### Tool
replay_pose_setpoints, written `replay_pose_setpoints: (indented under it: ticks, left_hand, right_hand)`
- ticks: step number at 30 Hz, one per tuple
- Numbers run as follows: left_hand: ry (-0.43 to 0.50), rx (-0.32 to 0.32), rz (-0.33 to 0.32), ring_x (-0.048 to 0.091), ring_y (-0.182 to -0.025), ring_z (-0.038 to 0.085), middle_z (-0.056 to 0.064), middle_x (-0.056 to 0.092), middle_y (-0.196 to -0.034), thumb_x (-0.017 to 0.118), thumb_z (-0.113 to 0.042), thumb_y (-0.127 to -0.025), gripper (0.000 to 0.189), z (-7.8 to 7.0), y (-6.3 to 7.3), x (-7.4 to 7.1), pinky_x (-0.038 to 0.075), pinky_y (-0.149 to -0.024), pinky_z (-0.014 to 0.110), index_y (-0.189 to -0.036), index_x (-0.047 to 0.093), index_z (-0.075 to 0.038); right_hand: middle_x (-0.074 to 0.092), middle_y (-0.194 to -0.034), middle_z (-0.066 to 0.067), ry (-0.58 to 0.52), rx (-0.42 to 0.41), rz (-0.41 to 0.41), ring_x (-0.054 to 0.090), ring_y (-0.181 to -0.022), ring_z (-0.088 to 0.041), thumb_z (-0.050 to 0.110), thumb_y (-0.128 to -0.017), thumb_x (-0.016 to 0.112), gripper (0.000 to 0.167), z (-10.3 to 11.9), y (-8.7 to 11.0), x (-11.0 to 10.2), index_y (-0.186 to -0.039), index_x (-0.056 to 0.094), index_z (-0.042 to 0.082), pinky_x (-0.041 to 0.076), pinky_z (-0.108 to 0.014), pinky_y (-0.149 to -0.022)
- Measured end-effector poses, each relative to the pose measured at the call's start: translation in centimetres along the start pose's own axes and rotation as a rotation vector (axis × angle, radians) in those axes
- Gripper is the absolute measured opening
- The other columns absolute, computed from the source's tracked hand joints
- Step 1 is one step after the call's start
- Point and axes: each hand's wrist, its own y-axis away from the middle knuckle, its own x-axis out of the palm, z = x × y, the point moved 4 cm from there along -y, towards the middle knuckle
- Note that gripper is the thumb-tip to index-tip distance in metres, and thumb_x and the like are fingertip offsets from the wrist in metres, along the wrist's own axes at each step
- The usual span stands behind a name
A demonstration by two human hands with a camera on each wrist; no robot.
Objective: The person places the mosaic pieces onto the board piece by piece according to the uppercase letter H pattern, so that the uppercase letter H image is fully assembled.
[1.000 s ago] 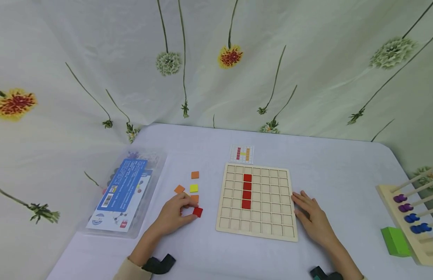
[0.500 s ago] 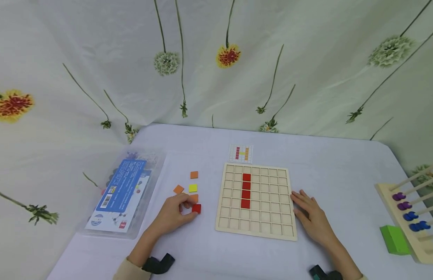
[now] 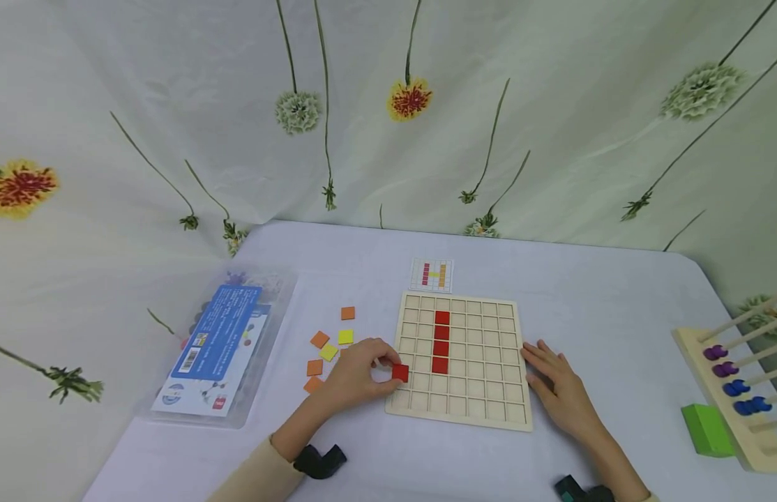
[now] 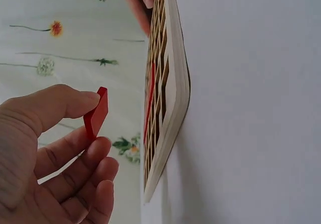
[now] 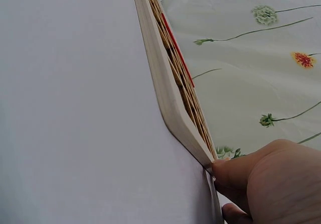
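Between thumb and fingers, my left hand [image 3: 357, 376] pinches a square red tile [image 4: 98, 112], held over the left edge of the wooden grid board [image 3: 483, 411]. A column of red tiles [image 3: 441, 348] fills several cells in the board's left half. My right hand [image 3: 558, 390] rests at the board's right side, its fingers fairly straight and touching the edge; the right wrist view shows the thumb [image 5: 235, 171] against that edge. Behind the board lies a small pattern card [image 3: 432, 275] with red, yellow and orange squares.
Loose orange tiles [image 3: 315, 367] and yellow tiles [image 3: 345, 337] lie left of the board, some partly behind the left hand. A clear plastic case [image 3: 219, 348] with a blue-and-white sheet is farther left. On the right stand a bead abacus [image 3: 740, 404] and a green block [image 3: 708, 430].
My left hand has carried the red tile rightward from beside the loose tiles to the board's left edge, uncovering more orange and yellow tiles. My right hand stays in place.
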Motion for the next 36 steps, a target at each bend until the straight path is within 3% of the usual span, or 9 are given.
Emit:
replay_pose_setpoints:
  ticks: [8, 17, 28, 36]
  left_hand:
    - [-0.015, 0.015, 0.083, 0.055, -0.082, 0.009, -0.006, 0.063, -0.088, 0.080, -0.022, -0.079, 0.020, -2.0, -1.8, 2.7, 0.049, -0.074, 0.021, -0.093, 0.068, -0.014]
    - [-0.022, 0.027, 0.123, 0.053, -0.079, 0.005, -0.007, 0.062, -0.086, 0.079, -0.021, -0.079, 0.018, -2.5, -2.9, 4.5, 0.047, -0.073, 0.018, -0.092, 0.068, -0.014]
    - [-0.065, 0.076, 0.111, 0.049, -0.078, 0.004, -0.008, 0.059, -0.083, 0.078, -0.019, -0.078, 0.017, -2.7, -3.2, 5.5, 0.044, -0.070, 0.017, -0.091, 0.069, -0.013]
    - [-0.090, 0.076, 0.113, 0.048, -0.078, 0.004, -0.007, 0.060, -0.082, 0.079, -0.021, -0.078, 0.017, -3.0, -3.2, 5.5, 0.043, -0.069, 0.017, -0.091, 0.071, -0.014]
  right_hand:
    - [0.052, -0.139, -0.026, -0.004, 0.010, 0.004, 0.035, -0.137, -0.050, -0.005, -0.087, 0.063, 0.046, 0.0, -0.1, 0.2, -0.133, 0.056, -0.004, 0.017, -0.064, -0.112]
    - [0.052, -0.139, -0.026, -0.004, 0.005, 0.004, 0.035, -0.137, -0.050, -0.005, -0.087, 0.063, 0.046, 0.1, -0.2, 0.1, -0.133, 0.056, -0.005, 0.017, -0.065, -0.112]
    - [0.052, -0.139, -0.026, -0.006, 0.010, 0.004, 0.034, -0.137, -0.050, -0.005, -0.088, 0.063, 0.045, 0.0, 0.0, 0.0, -0.132, 0.056, -0.005, 0.016, -0.064, -0.113]
    - [0.052, -0.139, -0.026, -0.007, 0.004, 0.000, 0.035, -0.136, -0.051, -0.004, -0.088, 0.063, 0.045, -0.1, 0.0, 0.1, -0.132, 0.056, -0.006, 0.015, -0.064, -0.113]
